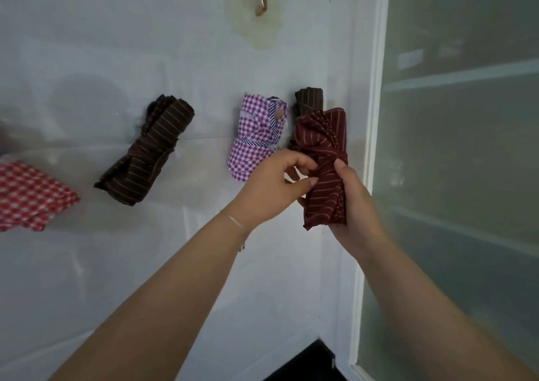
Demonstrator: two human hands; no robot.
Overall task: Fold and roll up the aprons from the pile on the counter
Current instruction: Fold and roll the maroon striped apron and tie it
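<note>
A rolled maroon striped apron (320, 135) is held upright above the white counter (145, 264). My right hand (354, 205) grips its lower half from the right. My left hand (277, 185) pinches the strap tied round its middle. Behind it stands a rolled brown striped apron (309, 99), mostly hidden. A rolled purple checked apron (253, 135) lies just left of my hands. Another rolled brown striped apron (148, 150) lies further left. A red checked apron (26, 197) sits at the left edge, partly cut off.
A white wall with a hook (261, 1) and a stain rises behind the counter. A frosted glass panel in a white frame (460, 147) closes off the right side. Dark floor (309, 363) shows below the counter's corner.
</note>
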